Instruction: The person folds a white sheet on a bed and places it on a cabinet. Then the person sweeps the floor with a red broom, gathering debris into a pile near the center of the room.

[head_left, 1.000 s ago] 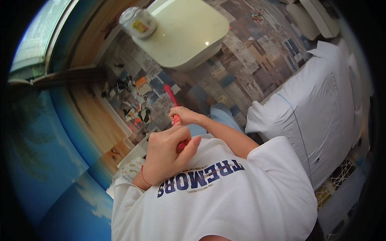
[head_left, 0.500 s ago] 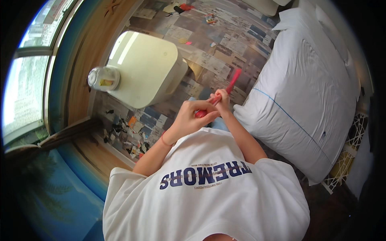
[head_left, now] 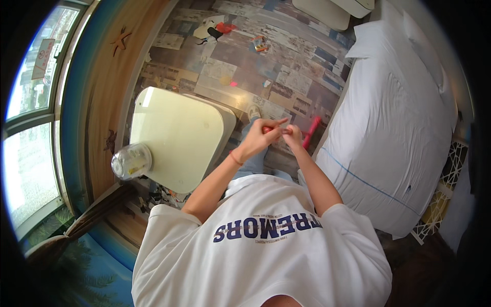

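Note:
In front of my waist, a long, limp pink-red strip runs between my hands, its flat end sticking out past the right one. My left hand is closed on the strip, a bit of red showing between thumb and fingers, with the index finger pointing to the right. Close beside it, nearly touching, my right hand is curled round the strip. Motion blurs the fingertips, and I cannot make out exactly what the strip is.
To the left stands a pale yellow table with a clear plastic jar at its edge. A bed with white bedding fills the right side. Small scraps and an orange packet lie on the patterned floor. A window is at the left.
My hands have moved slightly up and to the right, with the left one's index finger now extended. The strip's free end has dropped to the right. My view has shifted, with more floor ahead showing.

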A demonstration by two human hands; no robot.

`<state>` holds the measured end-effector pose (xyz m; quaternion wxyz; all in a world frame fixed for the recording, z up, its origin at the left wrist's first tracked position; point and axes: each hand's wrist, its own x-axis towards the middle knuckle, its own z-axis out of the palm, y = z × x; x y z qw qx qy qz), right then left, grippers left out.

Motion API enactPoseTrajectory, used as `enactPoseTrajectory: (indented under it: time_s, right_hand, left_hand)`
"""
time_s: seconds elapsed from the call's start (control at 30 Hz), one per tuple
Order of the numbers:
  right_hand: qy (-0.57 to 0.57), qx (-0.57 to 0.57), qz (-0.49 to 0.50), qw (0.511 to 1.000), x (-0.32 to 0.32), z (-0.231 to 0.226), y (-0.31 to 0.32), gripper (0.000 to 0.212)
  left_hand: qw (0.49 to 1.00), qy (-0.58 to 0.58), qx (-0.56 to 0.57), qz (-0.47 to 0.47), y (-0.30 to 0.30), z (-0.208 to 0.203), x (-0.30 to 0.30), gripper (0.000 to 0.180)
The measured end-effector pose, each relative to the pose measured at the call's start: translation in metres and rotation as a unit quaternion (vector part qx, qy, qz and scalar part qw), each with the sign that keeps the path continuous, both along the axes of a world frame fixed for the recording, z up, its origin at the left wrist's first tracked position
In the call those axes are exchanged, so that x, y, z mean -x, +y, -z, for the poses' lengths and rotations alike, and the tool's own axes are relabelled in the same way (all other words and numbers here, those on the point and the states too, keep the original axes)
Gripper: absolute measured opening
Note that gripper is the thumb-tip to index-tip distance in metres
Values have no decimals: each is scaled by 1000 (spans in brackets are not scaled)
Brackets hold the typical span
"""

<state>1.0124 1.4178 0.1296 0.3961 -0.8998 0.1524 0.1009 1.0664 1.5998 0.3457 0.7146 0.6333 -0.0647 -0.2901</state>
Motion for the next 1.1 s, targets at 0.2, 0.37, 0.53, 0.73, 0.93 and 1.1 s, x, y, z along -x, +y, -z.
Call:
enactPoseTrajectory:
  time_s: [0.2,0.37,0.53,0.73,0.93,1.1]
  right_hand:
    - [-157,-177,-88,968,-162,-20,124,20]
    - [-112,-325,-172,923,-246,-55,224,18]
    - [-121,-320,-202,918,-279,-99,245,21]
    - [-100,-155,-138,973,-268,-123,153,25]
    - [-119,22,-169,978,-294,32,-22,26]
    - [-133,-77,-209,966,-379,51,29,28]
  left_hand:
    - [977,-114,-148,-103,81,-53,-100,20]
    - [922,-230,-282,-135,110,-102,-157,19]
    - [926,-246,-242,-154,126,-139,-185,17]
    - [974,-176,-66,-123,139,-127,-207,20]
    - [997,-49,-30,-52,40,26,-243,15]
    - [982,64,-124,-125,60,-9,-298,14]
